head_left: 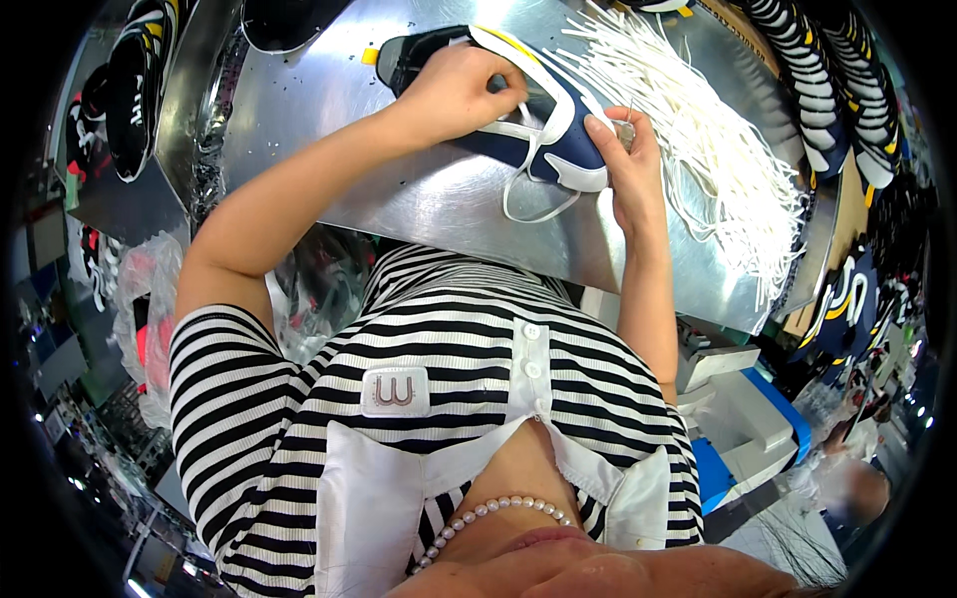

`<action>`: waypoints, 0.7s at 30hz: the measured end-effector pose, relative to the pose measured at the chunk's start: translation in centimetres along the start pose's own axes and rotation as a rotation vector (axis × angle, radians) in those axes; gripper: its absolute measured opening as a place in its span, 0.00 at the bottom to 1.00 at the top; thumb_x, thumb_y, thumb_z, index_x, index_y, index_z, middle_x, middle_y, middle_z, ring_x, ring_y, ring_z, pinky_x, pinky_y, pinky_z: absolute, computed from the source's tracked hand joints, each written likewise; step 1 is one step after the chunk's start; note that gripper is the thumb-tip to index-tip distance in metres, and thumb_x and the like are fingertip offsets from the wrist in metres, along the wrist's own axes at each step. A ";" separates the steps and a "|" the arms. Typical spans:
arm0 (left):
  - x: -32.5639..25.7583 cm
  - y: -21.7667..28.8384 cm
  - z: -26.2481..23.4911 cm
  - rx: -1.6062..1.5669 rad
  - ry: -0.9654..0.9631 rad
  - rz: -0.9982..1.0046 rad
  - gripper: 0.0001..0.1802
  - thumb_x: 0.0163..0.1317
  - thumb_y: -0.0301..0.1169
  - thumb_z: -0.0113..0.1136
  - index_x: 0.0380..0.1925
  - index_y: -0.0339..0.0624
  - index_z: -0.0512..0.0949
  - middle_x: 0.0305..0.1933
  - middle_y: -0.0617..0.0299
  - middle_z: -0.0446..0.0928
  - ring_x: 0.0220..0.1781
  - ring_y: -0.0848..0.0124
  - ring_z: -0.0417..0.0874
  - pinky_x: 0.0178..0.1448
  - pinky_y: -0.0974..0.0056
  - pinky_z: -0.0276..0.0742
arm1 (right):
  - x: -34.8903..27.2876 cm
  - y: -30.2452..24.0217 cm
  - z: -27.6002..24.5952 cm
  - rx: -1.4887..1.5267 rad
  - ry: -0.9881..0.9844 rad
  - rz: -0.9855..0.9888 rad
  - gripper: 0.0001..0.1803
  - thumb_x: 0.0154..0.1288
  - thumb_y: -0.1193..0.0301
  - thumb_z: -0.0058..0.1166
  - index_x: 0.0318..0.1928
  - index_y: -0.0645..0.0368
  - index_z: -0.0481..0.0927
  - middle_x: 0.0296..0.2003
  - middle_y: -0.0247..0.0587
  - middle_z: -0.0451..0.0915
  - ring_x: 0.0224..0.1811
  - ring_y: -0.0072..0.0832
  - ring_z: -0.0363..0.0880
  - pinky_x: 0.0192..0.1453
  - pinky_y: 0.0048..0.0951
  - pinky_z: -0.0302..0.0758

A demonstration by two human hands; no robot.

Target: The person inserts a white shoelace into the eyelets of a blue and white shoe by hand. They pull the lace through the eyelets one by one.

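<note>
A navy shoe upper (583, 145) with white trim and a yellow stripe lies on the metal table in front of me. My left hand (454, 95) is closed over its opening, fingers curled in a pinch on a white shoelace. From there the shoelace (507, 202) passes over the upper, and a loose loop hangs off its near side. Thumb and fingers of my right hand (635, 164) grip the upper at its right end. The palm side of the left hand and the lace's other end are hidden.
Cut white laces (698, 140) lie in a thick bundle on the table's right side. Stacked shoe uppers (807, 90) stand beyond them. Dark uppers (130, 120) hang at the left edge, above a clear plastic bag (150, 329). A blue-and-white box-like unit (748, 424) is at lower right.
</note>
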State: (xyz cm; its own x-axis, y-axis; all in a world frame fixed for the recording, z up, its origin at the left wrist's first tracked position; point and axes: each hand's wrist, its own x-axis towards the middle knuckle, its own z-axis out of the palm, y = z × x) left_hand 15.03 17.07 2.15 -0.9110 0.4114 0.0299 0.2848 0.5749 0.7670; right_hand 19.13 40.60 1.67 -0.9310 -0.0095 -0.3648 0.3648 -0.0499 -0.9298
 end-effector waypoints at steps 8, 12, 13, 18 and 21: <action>-3.7 -6.6 -15.0 0.738 0.611 0.150 0.08 0.62 0.29 0.64 0.40 0.43 0.84 0.40 0.59 0.84 0.42 0.64 0.81 0.48 0.62 0.75 | -0.6 -0.2 -6.2 0.092 0.034 -0.032 0.20 0.61 0.69 0.69 0.50 0.57 0.75 0.36 0.36 0.81 0.32 0.18 0.78 0.34 0.18 0.74; -11.2 -14.9 -23.8 0.953 0.721 -0.358 0.11 0.60 0.40 0.65 0.37 0.47 0.86 0.36 0.57 0.84 0.43 0.56 0.81 0.50 0.54 0.76 | 0.0 0.7 -7.8 0.034 -0.020 -0.054 0.20 0.61 0.68 0.69 0.50 0.57 0.75 0.37 0.35 0.81 0.36 0.17 0.77 0.36 0.19 0.72; -11.2 -14.9 -23.8 0.968 0.715 -0.396 0.13 0.60 0.41 0.65 0.37 0.46 0.86 0.36 0.56 0.84 0.44 0.56 0.80 0.51 0.53 0.76 | 0.1 1.0 -7.9 0.031 -0.034 -0.071 0.20 0.61 0.67 0.69 0.50 0.57 0.75 0.37 0.35 0.81 0.37 0.17 0.77 0.37 0.19 0.72; -3.5 -1.3 -10.2 -0.107 0.480 -0.049 0.11 0.65 0.34 0.65 0.41 0.37 0.84 0.36 0.67 0.81 0.40 0.81 0.76 0.47 0.75 0.71 | 1.4 1.7 -6.6 -0.519 0.066 -0.294 0.24 0.63 0.55 0.65 0.52 0.54 0.75 0.33 0.37 0.80 0.32 0.26 0.77 0.38 0.28 0.73; 0.2 8.2 -6.6 -0.138 -0.259 0.599 0.03 0.61 0.24 0.62 0.32 0.34 0.79 0.54 0.53 0.81 0.54 0.68 0.77 0.58 0.66 0.70 | 1.2 0.0 -6.4 -1.040 0.172 -0.357 0.28 0.62 0.47 0.62 0.50 0.57 0.80 0.31 0.38 0.80 0.29 0.32 0.78 0.40 0.31 0.75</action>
State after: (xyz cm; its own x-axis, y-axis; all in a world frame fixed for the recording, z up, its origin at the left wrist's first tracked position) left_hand 15.24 17.17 12.73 -0.5015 0.7978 0.3348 0.6627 0.1055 0.7414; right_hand 18.05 47.01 0.92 -0.9998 -0.0189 0.0046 -0.0184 0.8400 -0.5423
